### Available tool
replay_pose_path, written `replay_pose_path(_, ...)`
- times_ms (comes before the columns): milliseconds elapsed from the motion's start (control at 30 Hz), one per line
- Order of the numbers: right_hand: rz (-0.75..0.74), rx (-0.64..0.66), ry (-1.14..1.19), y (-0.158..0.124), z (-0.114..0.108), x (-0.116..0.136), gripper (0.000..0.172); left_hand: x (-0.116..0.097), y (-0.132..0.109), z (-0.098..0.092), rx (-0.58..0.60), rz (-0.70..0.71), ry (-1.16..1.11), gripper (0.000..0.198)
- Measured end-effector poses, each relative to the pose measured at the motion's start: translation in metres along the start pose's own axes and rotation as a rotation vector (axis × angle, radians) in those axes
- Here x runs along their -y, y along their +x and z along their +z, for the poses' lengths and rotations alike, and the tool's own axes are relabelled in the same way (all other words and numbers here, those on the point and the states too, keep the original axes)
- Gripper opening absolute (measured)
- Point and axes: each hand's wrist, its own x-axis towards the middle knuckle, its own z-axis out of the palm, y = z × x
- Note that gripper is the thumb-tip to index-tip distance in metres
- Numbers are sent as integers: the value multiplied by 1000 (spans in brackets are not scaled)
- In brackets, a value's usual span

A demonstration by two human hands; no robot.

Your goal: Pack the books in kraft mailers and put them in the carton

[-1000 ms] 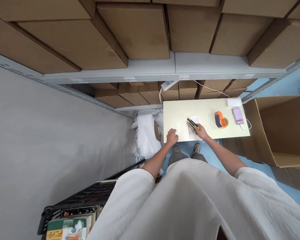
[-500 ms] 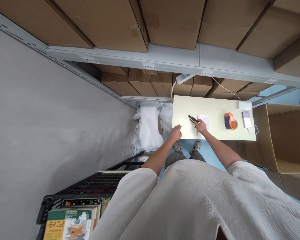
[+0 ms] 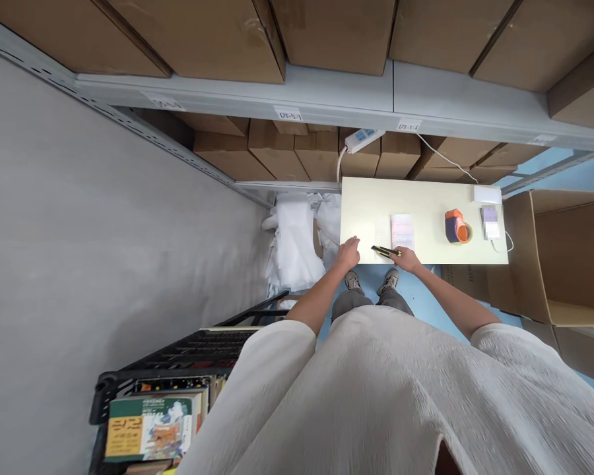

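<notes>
My right hand [image 3: 406,259] is closed around a yellow and black utility knife [image 3: 385,251], whose tip points left over the front part of the pale table [image 3: 426,198]. My left hand [image 3: 348,253] rests at the table's front left corner, its fingers stretched forward and holding nothing I can see. Beyond the knife lies a pinkish-white booklet or stack of paper [image 3: 402,229]. A faint pale sheet [image 3: 382,229] lies just left of it, hard to tell from the tabletop.
An orange and dark tape dispenser [image 3: 453,226] stands on the table's right half, near a white box [image 3: 487,194]. An open carton [image 3: 522,251] is at right. Boxed shelves [image 3: 336,92] rise behind. White packing material [image 3: 294,244] and a black crate of books [image 3: 129,373] are left.
My right hand has drawn the knife toward the table's front edge, uncovering more of the booklet. The knife lies flatter across the view. My left hand stays at the corner.
</notes>
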Motion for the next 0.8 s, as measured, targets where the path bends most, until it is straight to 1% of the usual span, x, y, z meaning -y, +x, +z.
replay_pose_path(167,0,88,-51,-14,6,-23,21,-1,-6,4,20,-16,12,67)
replay_pose_path(267,-29,85,-25,-17,4,-30,30,-5,-8,1,18,-20,32,69)
replay_pose_path(400,-45,-18,96,-15,-7,-30,45,-8,-10,-4,23,-20,67,68)
replay_pose_path(533,-29,-180,217,-14,-22,-27,48,-12,-13,-8,28,-27,96,67)
replay_pose_path(667,-3,-280,274,-18,-34,-26,47,-19,-15,-9,29,-57,105,69)
replay_pose_path(733,13,-297,301,-22,-39,-26,42,-25,-13,-10,32,-96,113,70)
replay_pose_path(800,14,-284,364,-26,-45,-26,34,-34,-9,-10,36,-133,127,69)
